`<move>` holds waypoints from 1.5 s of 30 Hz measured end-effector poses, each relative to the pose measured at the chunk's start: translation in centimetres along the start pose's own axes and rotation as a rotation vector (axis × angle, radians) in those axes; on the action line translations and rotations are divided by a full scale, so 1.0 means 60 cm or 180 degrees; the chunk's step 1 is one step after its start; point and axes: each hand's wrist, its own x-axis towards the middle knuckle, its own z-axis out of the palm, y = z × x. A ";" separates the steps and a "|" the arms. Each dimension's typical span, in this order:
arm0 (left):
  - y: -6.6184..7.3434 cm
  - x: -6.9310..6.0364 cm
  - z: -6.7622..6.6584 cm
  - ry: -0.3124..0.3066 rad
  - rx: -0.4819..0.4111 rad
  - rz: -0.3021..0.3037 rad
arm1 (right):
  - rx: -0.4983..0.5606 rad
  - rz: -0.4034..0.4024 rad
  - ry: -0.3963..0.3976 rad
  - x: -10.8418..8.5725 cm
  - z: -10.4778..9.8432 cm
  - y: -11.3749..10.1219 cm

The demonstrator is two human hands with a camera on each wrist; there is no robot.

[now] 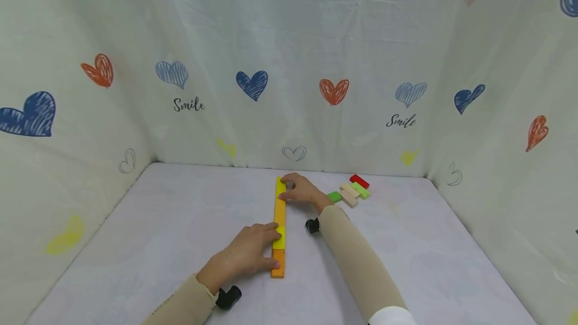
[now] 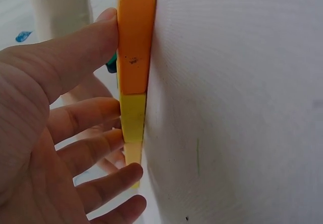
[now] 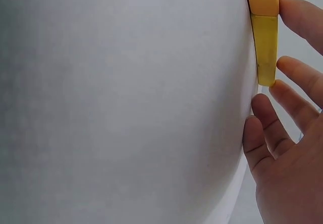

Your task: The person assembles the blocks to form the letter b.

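Beige sleeves (image 1: pixel 361 260) lie nearest, above the table (image 1: pixel 406 250). I have left hand (image 1: pixel 247 250) and right hand (image 1: pixel 304 191) spread, fingertips at opposite sides of the yellow-orange block row (image 1: pixel 279 210), mid-table. I judge its blocks light, rigid; grip long sides.

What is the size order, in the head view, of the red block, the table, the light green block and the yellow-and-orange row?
1. Table
2. Yellow-and-orange row
3. Red block and light green block: too alike to rank.
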 end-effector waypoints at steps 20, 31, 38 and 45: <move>-0.002 -0.002 -0.002 0.0020 -0.0034 0.0020 | 0.0026 0.0023 -0.0034 -0.004 -0.002 -0.005; -0.001 -0.001 -0.004 -0.0043 -0.0025 0.0018 | 0.0080 0.0099 -0.0020 -0.021 -0.028 -0.012; -0.003 -0.003 -0.005 -0.0048 -0.0027 -0.0024 | 0.0089 0.0175 0.0022 -0.039 -0.047 -0.006; -0.003 -0.003 -0.004 -0.0067 -0.0058 -0.0038 | 0.0033 0.0083 0.0209 -0.075 -0.052 0.022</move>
